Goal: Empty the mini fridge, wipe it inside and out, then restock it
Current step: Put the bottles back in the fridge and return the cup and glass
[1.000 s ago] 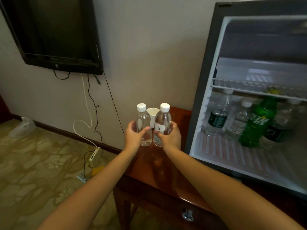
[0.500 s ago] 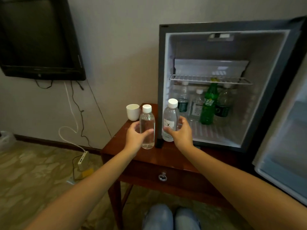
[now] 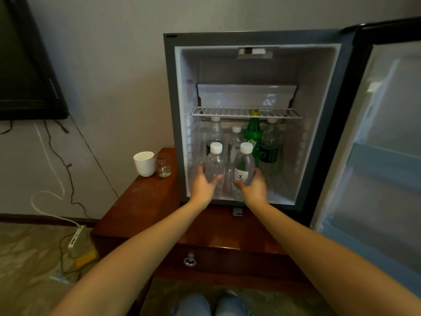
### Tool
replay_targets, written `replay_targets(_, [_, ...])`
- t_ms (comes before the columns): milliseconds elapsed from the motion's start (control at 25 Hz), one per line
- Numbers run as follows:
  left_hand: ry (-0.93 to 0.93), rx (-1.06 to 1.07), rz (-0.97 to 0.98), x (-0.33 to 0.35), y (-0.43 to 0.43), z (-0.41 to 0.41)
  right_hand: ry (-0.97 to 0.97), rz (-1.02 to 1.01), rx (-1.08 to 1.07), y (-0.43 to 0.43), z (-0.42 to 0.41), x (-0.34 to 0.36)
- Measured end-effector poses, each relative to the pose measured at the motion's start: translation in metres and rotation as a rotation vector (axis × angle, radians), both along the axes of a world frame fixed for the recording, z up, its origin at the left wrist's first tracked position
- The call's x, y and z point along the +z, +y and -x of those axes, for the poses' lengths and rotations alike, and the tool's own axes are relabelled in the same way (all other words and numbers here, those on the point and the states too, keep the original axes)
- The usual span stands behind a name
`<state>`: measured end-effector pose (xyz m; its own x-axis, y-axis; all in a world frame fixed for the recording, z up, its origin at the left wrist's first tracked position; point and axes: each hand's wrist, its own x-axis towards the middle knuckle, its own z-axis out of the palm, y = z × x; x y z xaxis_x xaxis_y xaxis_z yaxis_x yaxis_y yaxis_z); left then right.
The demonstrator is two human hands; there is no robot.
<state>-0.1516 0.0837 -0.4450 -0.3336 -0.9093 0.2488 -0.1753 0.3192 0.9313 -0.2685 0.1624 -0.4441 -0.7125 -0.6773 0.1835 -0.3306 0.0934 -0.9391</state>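
The mini fridge [image 3: 173, 115] stands open on a wooden cabinet, its door [image 3: 387, 156] swung out to the right. My left hand [image 3: 202, 185] grips a clear water bottle [image 3: 214, 165] with a white cap. My right hand [image 3: 254, 188] grips a second clear bottle [image 3: 245, 167] with a white label. Both bottles are upright, side by side, at the front of the fridge's lower compartment. Behind them stand a green soda bottle [image 3: 252, 133] and three water bottles, one dark-labelled [image 3: 270, 144]. The wire shelf [image 3: 246, 112] above them is bare.
A white cup [image 3: 144, 163] and a small glass [image 3: 163, 165] sit on the wooden cabinet [image 3: 141, 208] left of the fridge. A drawer ring pull [image 3: 189, 261] faces me. A wall TV [image 3: 27, 65], hanging cables and a floor power strip [image 3: 76, 237] are at left.
Both hands carried the two bottles from the cabinet top, left of the fridge, rightwards into the fridge opening. The camera view shifted right and pulled back.
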Motion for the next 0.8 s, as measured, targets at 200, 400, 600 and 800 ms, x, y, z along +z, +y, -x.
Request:
replay_targets(200, [0.016, 0.041, -0.029, -0.012, -0.030, 0.025, 0.023, -0.062, -0.010, -0.029, 0.019, -0.010])
replay_targets(400, [0.089, 0.035, 0.011, -0.015, -0.051, 0.034, 0.068, -0.020, -0.014, -0.057, 0.027, -0.015])
replay_targets(600, [0.077, 0.062, 0.046, -0.017, -0.066, 0.043, 0.139, -0.036, -0.001, -0.083, 0.029, -0.018])
replay_targets(800, [0.074, 0.043, 0.068, -0.020, -0.077, 0.047, 0.151, -0.083, -0.070, -0.102, 0.029, -0.020])
